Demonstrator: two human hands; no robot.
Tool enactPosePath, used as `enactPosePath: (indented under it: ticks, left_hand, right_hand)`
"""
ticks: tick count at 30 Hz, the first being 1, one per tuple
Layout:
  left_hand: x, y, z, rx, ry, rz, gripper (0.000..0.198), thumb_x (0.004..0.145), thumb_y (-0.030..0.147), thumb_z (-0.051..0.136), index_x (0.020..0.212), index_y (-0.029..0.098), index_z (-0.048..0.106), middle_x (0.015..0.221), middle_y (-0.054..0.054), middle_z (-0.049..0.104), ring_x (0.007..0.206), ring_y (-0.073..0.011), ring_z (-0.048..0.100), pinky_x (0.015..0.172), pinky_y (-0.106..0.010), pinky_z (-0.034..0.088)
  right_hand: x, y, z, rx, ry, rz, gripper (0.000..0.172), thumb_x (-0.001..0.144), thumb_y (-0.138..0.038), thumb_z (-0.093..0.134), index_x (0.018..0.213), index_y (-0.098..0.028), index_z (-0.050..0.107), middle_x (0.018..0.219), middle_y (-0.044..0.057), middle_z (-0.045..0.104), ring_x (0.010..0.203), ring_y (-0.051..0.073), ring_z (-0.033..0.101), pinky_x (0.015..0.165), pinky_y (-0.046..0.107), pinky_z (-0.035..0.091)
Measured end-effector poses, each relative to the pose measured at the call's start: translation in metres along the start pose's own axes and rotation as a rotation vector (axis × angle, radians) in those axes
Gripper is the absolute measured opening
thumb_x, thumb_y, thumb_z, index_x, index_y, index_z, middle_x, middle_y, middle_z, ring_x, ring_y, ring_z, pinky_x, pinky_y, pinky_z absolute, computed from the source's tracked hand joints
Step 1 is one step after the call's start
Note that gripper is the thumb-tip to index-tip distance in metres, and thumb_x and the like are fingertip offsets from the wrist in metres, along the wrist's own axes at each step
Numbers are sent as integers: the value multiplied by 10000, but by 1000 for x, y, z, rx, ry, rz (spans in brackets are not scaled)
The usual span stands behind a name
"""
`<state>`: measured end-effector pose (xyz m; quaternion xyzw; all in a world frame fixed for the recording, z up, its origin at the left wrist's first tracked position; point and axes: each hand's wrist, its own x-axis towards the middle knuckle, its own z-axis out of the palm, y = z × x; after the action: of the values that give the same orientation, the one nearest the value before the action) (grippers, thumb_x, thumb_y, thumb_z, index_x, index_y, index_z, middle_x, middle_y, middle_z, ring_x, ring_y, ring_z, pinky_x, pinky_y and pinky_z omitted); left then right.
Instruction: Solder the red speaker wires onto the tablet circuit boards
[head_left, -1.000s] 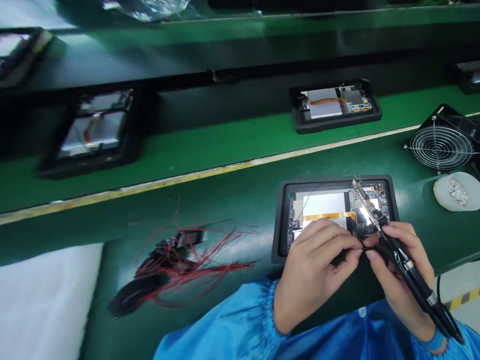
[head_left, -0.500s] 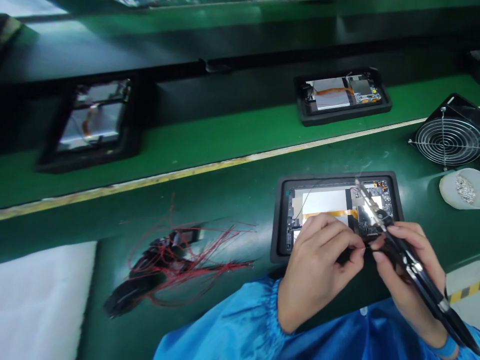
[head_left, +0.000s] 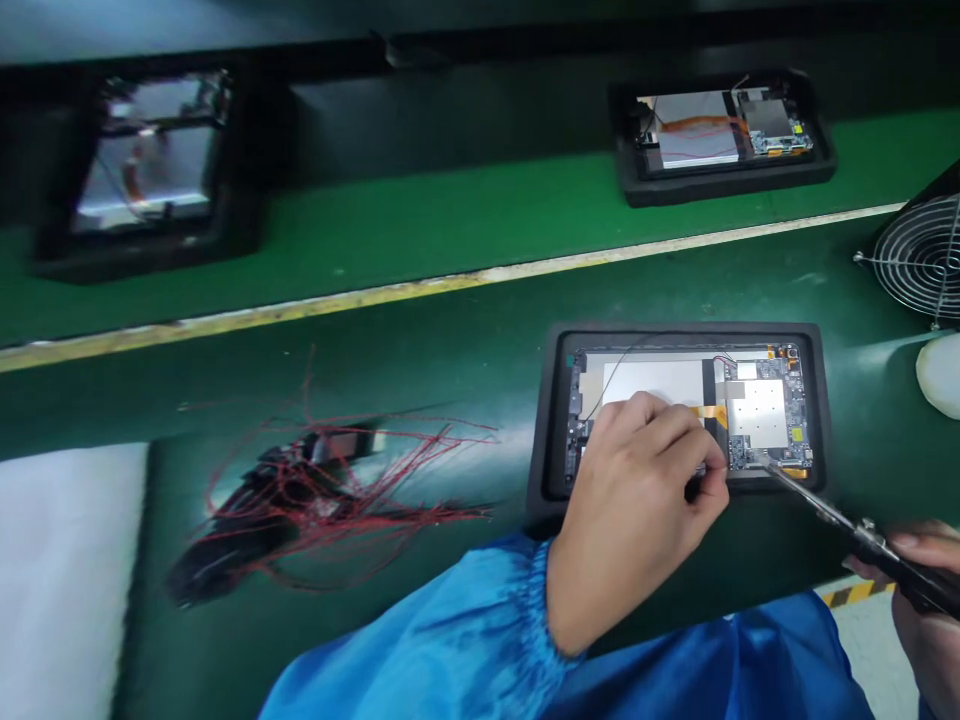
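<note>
An opened tablet [head_left: 652,385] lies in a black foam tray [head_left: 551,420], its silver battery and circuit board [head_left: 757,410] exposed. Over the tablet's lower middle rests my left hand [head_left: 637,510], thumb and fingertips pinched together beside the board; whatever they grip is hidden. My right hand [head_left: 919,570], partly cut off by the right edge, is closed round the black handle of a soldering iron [head_left: 840,520]. The iron's tip reaches the lower edge of the board, close to my left fingertips. An orange ribbon cable [head_left: 709,412] shows just past my left knuckles.
Left of the tray lies a bundle of black parts with red wires [head_left: 322,500]. White foam sheeting [head_left: 67,580] covers the near left corner. Two more opened tablets [head_left: 146,165] [head_left: 697,125] sit in trays beyond the yellow strip. A metal-grilled fan [head_left: 926,255] and white tub [head_left: 941,375] stand right.
My right hand has moved right and back, away from my left, and the iron's tip has swung down onto the board's lower edge. My left hand stays pinched; the view has shifted slightly.
</note>
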<state>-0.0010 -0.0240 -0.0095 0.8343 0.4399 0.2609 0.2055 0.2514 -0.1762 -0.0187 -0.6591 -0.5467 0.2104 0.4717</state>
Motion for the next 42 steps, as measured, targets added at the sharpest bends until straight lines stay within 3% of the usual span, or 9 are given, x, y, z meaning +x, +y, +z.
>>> enactPosePath:
  ticks: [6, 10, 16, 25, 34, 42]
  left_hand:
    - [5, 3, -3, 65, -41, -14, 164, 887, 71, 711, 792, 205, 711, 838, -8, 760, 895, -266, 632, 796, -437, 481]
    - [5, 5, -4, 86, -51, -13, 167, 886, 76, 703, 784, 208, 700, 837, -13, 763, 892, -264, 630, 798, -436, 487]
    - [5, 4, -3, 89, -56, -5, 175, 893, 82, 695, 774, 210, 689, 832, -18, 760, 882, -261, 626, 791, -430, 486]
    - [5, 2, -4, 90, -54, 0, 188, 896, 82, 688, 761, 213, 688, 806, -19, 741, 866, -264, 620, 774, -428, 471]
    - [4, 2, -5, 96, -59, -4, 201, 920, 82, 685, 775, 219, 703, 813, -19, 748, 890, -265, 621, 792, -428, 471]
    - [5, 0, -5, 90, -68, 17, 207, 925, 82, 698, 771, 220, 702, 813, -11, 742, 878, -264, 620, 790, -426, 458]
  right_hand:
    - [10, -21, 11, -10, -52, -45, 247, 1054, -465, 730, 1072, -229, 800, 925, 48, 764, 827, 227, 739, 689, 315, 602]
    - [10, -19, 9, -81, -57, -8, 239, 1048, -477, 738, 1069, -249, 809, 983, 37, 775, 913, 223, 745, 792, 309, 592]
    - [17, -18, 10, -68, -105, -65, 278, 1043, -521, 734, 1067, -252, 802, 960, 36, 777, 824, 216, 750, 694, 301, 607]
    - [19, -23, 11, -94, -120, -86, 291, 1060, -527, 732, 1063, -243, 799, 975, 30, 774, 835, 198, 761, 714, 265, 608]
    - [3, -2, 0, 41, -43, 15, 283, 991, -469, 783, 1111, -214, 816, 935, 93, 763, 777, 296, 749, 658, 399, 602]
    - [11, -11, 4, -9, -81, -43, 288, 1049, -484, 739, 1072, -207, 817, 953, 57, 763, 833, 221, 738, 720, 295, 589]
